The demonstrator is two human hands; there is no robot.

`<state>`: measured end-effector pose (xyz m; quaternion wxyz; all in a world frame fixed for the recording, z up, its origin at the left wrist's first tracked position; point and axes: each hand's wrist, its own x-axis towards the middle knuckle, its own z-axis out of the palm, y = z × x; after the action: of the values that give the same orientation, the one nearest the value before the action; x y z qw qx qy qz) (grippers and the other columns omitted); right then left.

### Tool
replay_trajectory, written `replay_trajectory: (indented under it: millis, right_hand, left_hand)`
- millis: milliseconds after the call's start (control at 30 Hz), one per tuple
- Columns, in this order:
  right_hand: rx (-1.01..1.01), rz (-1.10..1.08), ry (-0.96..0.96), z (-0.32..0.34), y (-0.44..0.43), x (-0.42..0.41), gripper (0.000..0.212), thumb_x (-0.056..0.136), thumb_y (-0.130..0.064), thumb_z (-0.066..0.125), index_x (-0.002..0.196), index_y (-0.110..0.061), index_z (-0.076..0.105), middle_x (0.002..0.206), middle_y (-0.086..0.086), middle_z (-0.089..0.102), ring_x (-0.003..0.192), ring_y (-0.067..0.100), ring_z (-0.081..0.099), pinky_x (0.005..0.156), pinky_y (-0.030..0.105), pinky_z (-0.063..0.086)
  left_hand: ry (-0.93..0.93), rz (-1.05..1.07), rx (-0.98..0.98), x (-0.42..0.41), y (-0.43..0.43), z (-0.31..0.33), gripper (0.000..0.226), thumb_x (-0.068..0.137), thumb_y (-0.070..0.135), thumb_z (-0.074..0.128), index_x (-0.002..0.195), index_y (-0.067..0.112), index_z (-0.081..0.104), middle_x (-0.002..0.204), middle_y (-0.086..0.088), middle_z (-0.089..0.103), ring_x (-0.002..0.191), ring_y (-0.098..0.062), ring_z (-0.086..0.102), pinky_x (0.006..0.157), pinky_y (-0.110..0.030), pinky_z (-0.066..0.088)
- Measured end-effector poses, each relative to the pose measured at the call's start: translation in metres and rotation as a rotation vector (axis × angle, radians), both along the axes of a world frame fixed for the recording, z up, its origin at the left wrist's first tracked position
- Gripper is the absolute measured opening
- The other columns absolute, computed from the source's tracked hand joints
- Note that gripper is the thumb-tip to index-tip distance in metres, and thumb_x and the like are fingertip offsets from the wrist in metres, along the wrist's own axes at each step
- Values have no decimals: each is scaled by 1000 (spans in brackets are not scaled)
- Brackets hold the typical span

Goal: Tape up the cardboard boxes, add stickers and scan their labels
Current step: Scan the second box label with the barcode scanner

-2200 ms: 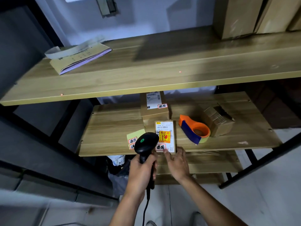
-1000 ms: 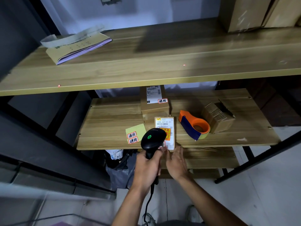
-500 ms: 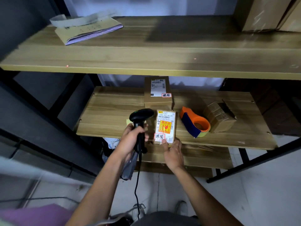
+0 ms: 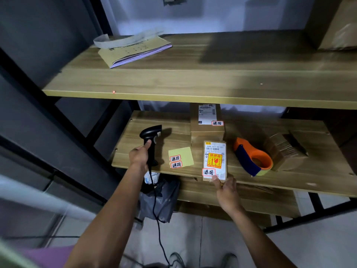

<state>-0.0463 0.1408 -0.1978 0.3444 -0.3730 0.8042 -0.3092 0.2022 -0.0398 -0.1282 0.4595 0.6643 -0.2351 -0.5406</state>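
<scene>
A small cardboard box (image 4: pixel 214 149) lies on the lower wooden shelf (image 4: pixel 289 182), bearing a white label, an orange-yellow fragile sticker and a red-edged sticker. My right hand (image 4: pixel 225 185) holds its near end at the shelf edge. My left hand (image 4: pixel 139 156) grips the handle of a black barcode scanner (image 4: pixel 151 135), which stands over the shelf's left part, apart from the box. A second labelled box (image 4: pixel 207 120) sits behind. A yellow sticker sheet (image 4: pixel 181 156) lies between scanner and box.
An orange and blue tape dispenser (image 4: pixel 253 158) sits right of the box, with a stack of flat cardboard (image 4: pixel 284 149) beyond it. A notebook with a paper strip (image 4: pixel 133 48) lies on the upper shelf (image 4: pixel 173 80). A grey bag (image 4: pixel 160 200) hangs below.
My left hand has carried the scanner left and away from the box, uncovering the yellow sticker sheet. My right hand has stayed at the box's near end.
</scene>
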Motion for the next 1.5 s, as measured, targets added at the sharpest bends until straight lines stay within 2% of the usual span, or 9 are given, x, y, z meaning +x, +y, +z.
replay_trajectory:
  millis: [100,267,467,633,767,1067,1333,1400,1500]
  right_hand:
    - [23,20,-18,1,-1,-3,64,96,-62,43,136,-12,41,135,10,44,121,36,54,95,49,48]
    - [62,44,-51,9,-3,-6,69,97,-64,40,145,-16,33,145,8,39,126,34,51,94,45,47]
    - [128,45,-53,14,-4,-4,74,98,-66,35,152,-16,26,155,12,31,136,37,44,102,50,43]
    - [93,8,-64,12,-7,-3,66,99,-60,41,142,-10,36,143,15,43,125,36,52,99,50,46]
    - [105,-1,-71,11,-9,-3,67,99,-60,41,143,-10,36,142,15,42,126,36,51,100,53,47]
    - [101,-1,-48,12,-8,-3,63,100,-58,41,137,-8,41,140,16,45,124,36,52,97,47,47]
    - [101,3,-60,15,-6,-3,64,98,-63,40,138,-12,41,141,12,44,125,37,52,98,49,47]
    - [98,-4,-69,16,-7,-4,67,96,-66,41,139,-14,39,142,11,45,125,35,54,100,51,48]
    - [106,-5,-63,17,-9,-6,73,93,-71,42,140,-15,38,143,11,48,122,35,57,99,52,49]
  left_hand:
    - [-87,34,35,14,-19,-11,35,88,34,79,90,2,63,104,-17,73,96,-33,71,83,-42,58]
    - [-200,0,53,15,-34,-20,30,92,29,74,78,7,59,98,-13,66,93,-28,62,85,-39,52]
    - [-199,-35,98,17,-50,-35,15,92,13,67,99,0,69,106,-21,72,100,-38,69,92,-56,57]
    - [-240,-72,96,14,-50,-34,10,94,4,60,88,4,69,95,-15,69,89,-29,65,80,-39,53]
    - [-445,-129,134,17,-47,-33,22,92,10,65,111,5,75,109,-15,72,103,-33,68,83,-33,52]
    - [-738,-81,-129,-1,-27,-22,31,94,19,63,123,9,61,121,-16,66,116,-35,60,101,-42,48]
    - [-648,-506,-416,-77,53,-25,13,92,10,62,102,17,67,100,2,72,93,-20,68,89,-32,55]
    - [-614,-638,-386,-95,71,-36,4,93,20,67,97,20,67,96,6,72,93,-16,68,89,-29,53]
    - [-514,-679,-238,-114,90,-44,31,86,53,74,93,25,64,92,12,71,93,-12,67,85,-27,51]
